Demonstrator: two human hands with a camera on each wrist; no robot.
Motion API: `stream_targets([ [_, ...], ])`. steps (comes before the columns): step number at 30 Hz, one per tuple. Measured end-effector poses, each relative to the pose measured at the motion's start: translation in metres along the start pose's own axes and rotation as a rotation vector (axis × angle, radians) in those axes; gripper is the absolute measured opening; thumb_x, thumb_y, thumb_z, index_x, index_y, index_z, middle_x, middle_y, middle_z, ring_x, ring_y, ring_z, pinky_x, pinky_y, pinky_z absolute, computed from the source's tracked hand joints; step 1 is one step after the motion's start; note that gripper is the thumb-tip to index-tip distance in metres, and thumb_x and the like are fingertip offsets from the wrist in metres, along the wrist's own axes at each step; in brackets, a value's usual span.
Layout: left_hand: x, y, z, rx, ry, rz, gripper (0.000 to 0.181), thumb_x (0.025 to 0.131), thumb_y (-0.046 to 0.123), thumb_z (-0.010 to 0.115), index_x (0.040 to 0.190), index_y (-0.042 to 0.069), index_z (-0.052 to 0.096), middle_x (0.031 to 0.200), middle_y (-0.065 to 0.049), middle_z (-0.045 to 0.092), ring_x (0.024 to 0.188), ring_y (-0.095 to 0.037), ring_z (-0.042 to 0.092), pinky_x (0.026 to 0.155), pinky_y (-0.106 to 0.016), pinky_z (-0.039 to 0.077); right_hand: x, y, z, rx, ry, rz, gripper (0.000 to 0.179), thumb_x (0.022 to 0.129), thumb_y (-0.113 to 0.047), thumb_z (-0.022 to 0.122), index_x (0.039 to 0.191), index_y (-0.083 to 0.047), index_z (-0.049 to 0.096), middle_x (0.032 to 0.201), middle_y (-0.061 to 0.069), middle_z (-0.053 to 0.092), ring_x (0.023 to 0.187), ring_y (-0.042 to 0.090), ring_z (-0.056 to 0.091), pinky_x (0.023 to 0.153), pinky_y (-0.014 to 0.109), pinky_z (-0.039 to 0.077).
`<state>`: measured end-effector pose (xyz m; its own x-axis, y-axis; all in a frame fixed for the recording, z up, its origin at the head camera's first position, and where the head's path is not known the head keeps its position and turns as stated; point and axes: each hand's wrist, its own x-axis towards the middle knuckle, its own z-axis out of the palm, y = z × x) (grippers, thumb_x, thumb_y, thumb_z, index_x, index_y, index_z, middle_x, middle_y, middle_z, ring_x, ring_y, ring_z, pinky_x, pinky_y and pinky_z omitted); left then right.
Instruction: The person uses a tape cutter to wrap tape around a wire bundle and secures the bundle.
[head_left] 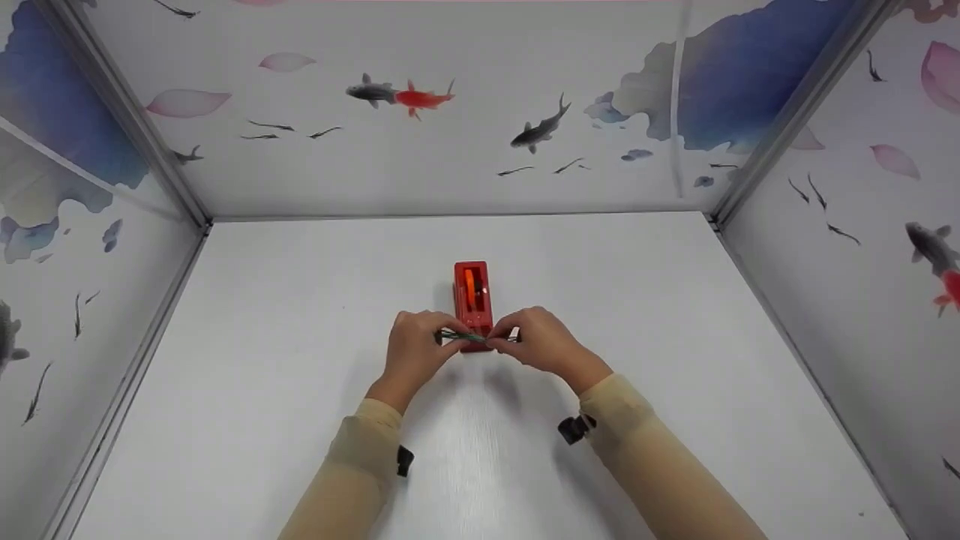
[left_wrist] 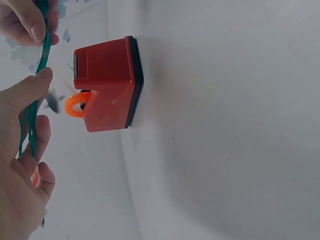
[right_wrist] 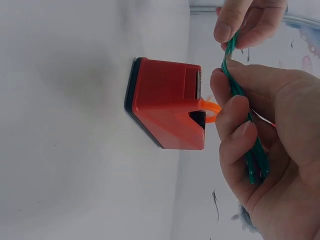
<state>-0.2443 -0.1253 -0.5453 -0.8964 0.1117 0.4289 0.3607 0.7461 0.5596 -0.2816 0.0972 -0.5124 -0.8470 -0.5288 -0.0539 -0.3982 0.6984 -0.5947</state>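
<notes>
Both hands hold a bundle of thin green wire-like strands (head_left: 472,337) above the near end of a red tape dispenser (head_left: 482,316). The left hand (head_left: 418,346) pinches one part of the bundle between thumb and fingers. Close beside it, the right hand (head_left: 546,342) grips the other part, and the strands' looped ends (right_wrist: 257,162) lie against its curled fingers in the right wrist view. A small clear, shiny patch shows on the bundle between the hands. The dispenser has a dark base, a toothed cutting edge (right_wrist: 199,84) and an orange roll (left_wrist: 78,104).
The dispenser stands on a white tabletop (head_left: 247,360). White panels (head_left: 465,165) printed with fish and petals enclose the back and both sides. A small black device (head_left: 576,429) sits at the right wrist, another (head_left: 405,460) at the left.
</notes>
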Motion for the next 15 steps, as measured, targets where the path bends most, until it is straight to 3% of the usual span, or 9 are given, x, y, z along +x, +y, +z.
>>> stream_targets([
  [8, 0.002, 0.002, -0.003, -0.048, -0.048, -0.041, 0.016, 0.084, 0.026, 0.088, 0.099, 0.023, 0.082, 0.089, 0.008, 0.079, 0.072, -0.013, 0.06, 0.081, -0.035, 0.04, -0.003, 0.003, 0.003, -0.052, 0.084, -0.031, 0.009, 0.093, -0.025, 0.079, 0.1, -0.021, 0.083, 0.09, -0.01, 0.077, 0.074, 0.01, 0.061, 0.07, 0.027, 0.054],
  [15, 0.004, 0.005, -0.005, -0.226, -0.199, -0.239, 0.017, 0.092, 0.031, 0.08, 0.108, 0.025, 0.08, 0.102, 0.01, 0.078, 0.089, -0.018, 0.067, 0.08, -0.032, 0.057, -0.011, 0.01, 0.012, -0.156, 0.222, -0.183, 0.012, 0.092, -0.02, 0.08, 0.103, -0.019, 0.084, 0.091, -0.007, 0.078, 0.077, 0.007, 0.066, 0.075, 0.029, 0.059],
])
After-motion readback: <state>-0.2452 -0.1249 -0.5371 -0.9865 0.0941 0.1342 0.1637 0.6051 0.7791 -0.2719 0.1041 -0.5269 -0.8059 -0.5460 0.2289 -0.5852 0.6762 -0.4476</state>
